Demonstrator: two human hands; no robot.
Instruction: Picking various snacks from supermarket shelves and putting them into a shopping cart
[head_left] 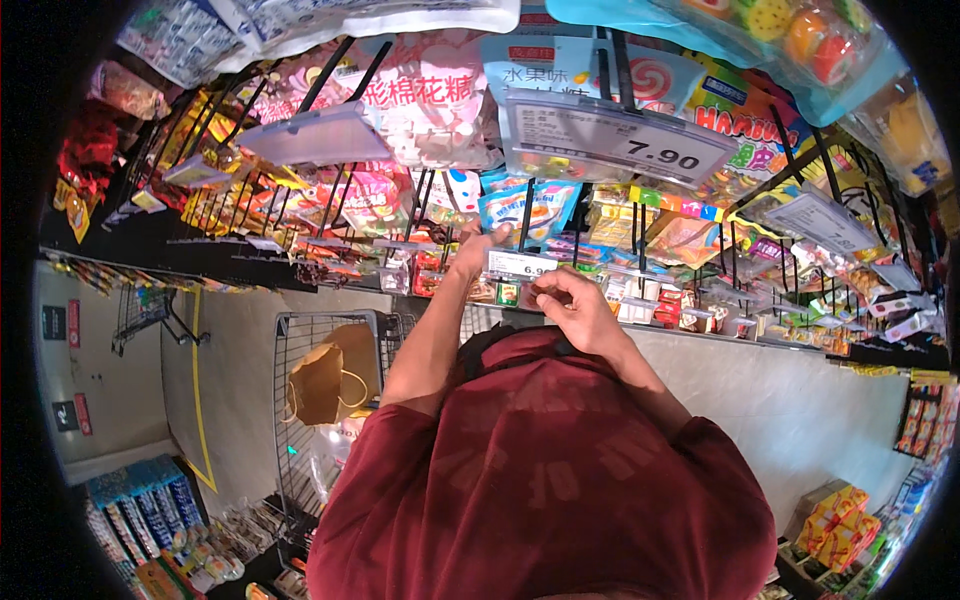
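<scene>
near the rack's [170, 256] front edge, work the left hand [476, 250] gently at the blue bag [530, 212], curled right hand [578, 306] clear of the price tag [510, 264], both grasps unclear.

A maroon, short-sleeved shirt [535, 510] bears faint paler patches [628, 457].

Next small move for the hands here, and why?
Probably raise the bare right hand to steady the light-blue plastic packet: the bare left hand is at its lower left edge, grip unclear, while the right, fingers curled, sits lower, by the white rectangular price tag.
</scene>
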